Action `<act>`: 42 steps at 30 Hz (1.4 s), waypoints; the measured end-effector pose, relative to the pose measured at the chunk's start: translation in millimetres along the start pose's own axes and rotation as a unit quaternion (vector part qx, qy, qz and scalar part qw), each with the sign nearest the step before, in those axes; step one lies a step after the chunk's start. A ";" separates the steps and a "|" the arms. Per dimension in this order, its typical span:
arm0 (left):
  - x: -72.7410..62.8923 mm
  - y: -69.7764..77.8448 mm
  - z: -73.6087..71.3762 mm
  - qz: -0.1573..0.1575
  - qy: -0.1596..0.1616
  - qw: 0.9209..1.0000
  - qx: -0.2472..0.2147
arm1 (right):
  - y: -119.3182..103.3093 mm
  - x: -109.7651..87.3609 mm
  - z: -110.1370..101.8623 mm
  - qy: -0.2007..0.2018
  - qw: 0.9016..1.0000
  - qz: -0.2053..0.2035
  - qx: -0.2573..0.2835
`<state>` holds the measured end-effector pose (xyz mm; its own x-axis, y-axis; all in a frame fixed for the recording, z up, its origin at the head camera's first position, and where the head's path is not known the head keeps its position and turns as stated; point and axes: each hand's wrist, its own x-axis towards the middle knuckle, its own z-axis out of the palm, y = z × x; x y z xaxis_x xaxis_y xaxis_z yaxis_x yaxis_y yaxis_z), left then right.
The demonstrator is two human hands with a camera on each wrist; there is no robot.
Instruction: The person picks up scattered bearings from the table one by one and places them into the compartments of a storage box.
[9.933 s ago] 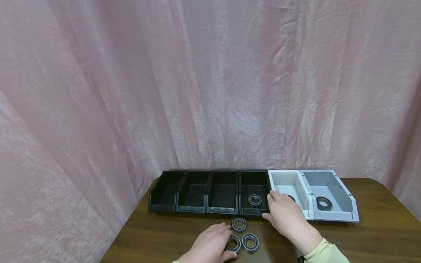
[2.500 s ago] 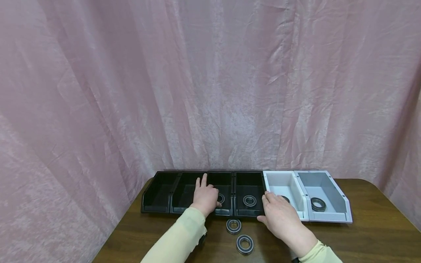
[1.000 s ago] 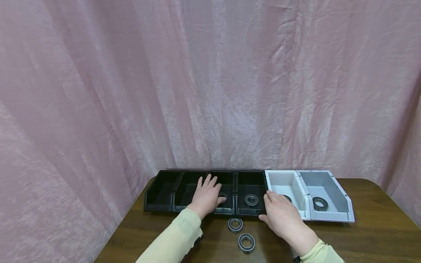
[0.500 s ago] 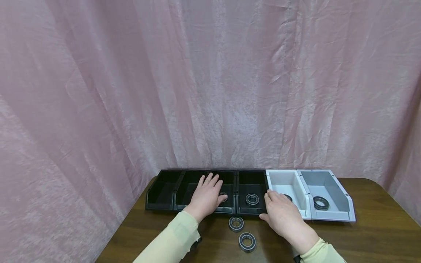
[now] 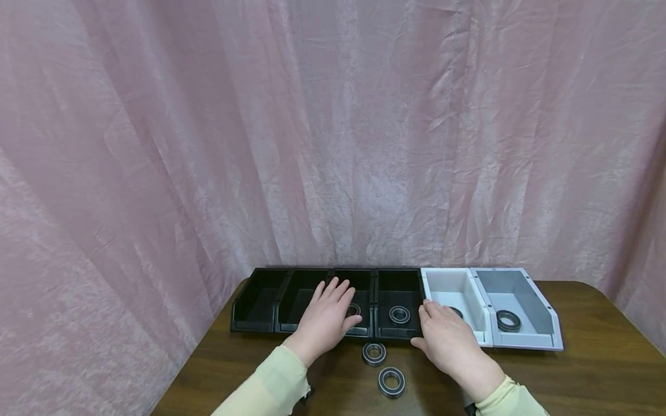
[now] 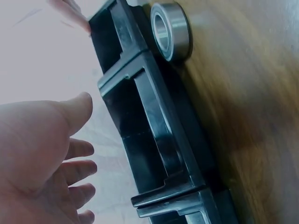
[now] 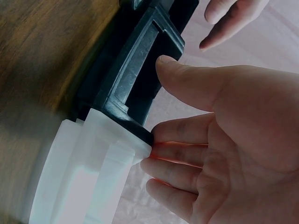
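Observation:
My left hand (image 5: 321, 320) hovers over the third black bin (image 5: 359, 280) from the left, fingers spread and straight, holding nothing. Under its thumb a ball bearing (image 5: 355, 309) lies in that bin, partly covered by the hand. In the left wrist view the palm and spread fingers (image 6: 77, 172) are apart from the bin rims. My right hand (image 5: 450, 341) rests with relaxed fingers at the seam between the fourth black bin (image 5: 398, 280) and the white bin (image 5: 447, 277). The fourth bin holds another bearing (image 5: 399, 315); one in the white bin (image 5: 457, 312) is mostly hidden behind the right hand.
At the row's right end a grey bin (image 5: 536, 312) has a bearing (image 5: 508, 321) in it. Two bearings lie on the wooden table (image 5: 598, 358): one (image 5: 374, 353) close before the bins, one (image 5: 391, 382) nearer me. A pink curtain (image 5: 333, 144) hangs behind.
Earlier the left hand was on a bearing on the table; that bearing now lies in the third black bin, let go. Lately the left hand has spread and drawn back slightly. The right hand stays put.

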<state>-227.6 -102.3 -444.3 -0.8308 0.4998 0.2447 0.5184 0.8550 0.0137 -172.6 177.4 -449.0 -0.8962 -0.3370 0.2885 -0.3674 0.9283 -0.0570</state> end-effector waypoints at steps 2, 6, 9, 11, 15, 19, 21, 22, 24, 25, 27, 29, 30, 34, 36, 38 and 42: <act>-3.0 2.0 -1.0 0.004 0.003 1.000 0.001 | 0.0 -0.3 0.0 0.001 1.000 0.001 0.000; -8.9 5.9 -2.2 0.009 0.006 1.000 0.002 | 0.2 -0.9 0.4 0.003 1.000 0.001 0.001; -12.9 9.2 -2.9 0.014 0.008 1.000 -0.002 | 0.2 -0.8 0.6 0.003 1.000 0.000 0.002; -15.3 11.6 -3.1 0.020 0.010 1.000 0.000 | 0.5 -0.9 0.8 0.002 1.000 0.000 0.001; -20.1 17.1 -2.5 0.034 0.017 0.999 0.004 | 0.4 -0.5 0.1 0.005 1.000 0.000 0.001; -24.9 23.3 -3.2 0.046 0.018 0.999 0.004 | -0.3 0.2 -0.9 0.010 1.000 -0.001 0.000; -27.5 26.0 -3.6 0.050 0.015 0.999 0.001 | 0.3 0.1 -0.4 0.009 1.000 -0.002 -0.002; -28.8 27.3 -3.8 0.051 0.014 0.999 -0.001 | 0.5 0.1 -0.1 0.009 1.000 -0.003 -0.003; -31.2 29.2 -3.5 0.056 0.014 0.998 -0.003 | 0.6 -0.2 0.4 0.008 1.000 -0.003 -0.004; -32.4 30.0 -3.0 0.058 0.014 0.998 -0.003 | 0.9 -0.3 1.0 0.009 1.000 -0.004 -0.005; -34.7 31.5 -1.9 0.062 0.012 0.998 -0.002 | 0.9 -0.6 1.7 0.011 1.000 -0.005 -0.008; -37.3 33.1 -1.0 0.066 0.009 0.998 -0.004 | 0.4 -0.6 1.8 0.013 1.000 -0.006 -0.007; -38.7 34.0 -0.6 0.067 0.008 0.998 -0.005 | 0.3 -0.6 1.8 0.012 1.000 -0.005 -0.007; -44.1 37.8 0.4 0.072 0.003 0.997 -0.008 | -0.3 -0.2 1.6 0.008 1.000 -0.003 -0.003; -46.3 39.4 0.9 0.078 0.003 0.997 -0.004 | -0.4 -0.1 1.5 0.007 1.000 -0.002 -0.003; -48.3 41.1 1.1 0.086 0.001 0.996 0.002 | -0.8 -0.1 1.3 0.011 1.000 -0.002 -0.003; -52.1 44.0 1.7 0.106 -0.004 0.994 0.010 | -1.7 -0.7 0.8 0.017 1.000 -0.002 -0.002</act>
<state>-161.8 -90.5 -458.1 -0.7045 0.6707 0.2321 0.6785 0.7324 -0.0568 -171.6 176.0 -449.8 -0.8854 -0.3359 0.3213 -0.3708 0.9272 -0.0525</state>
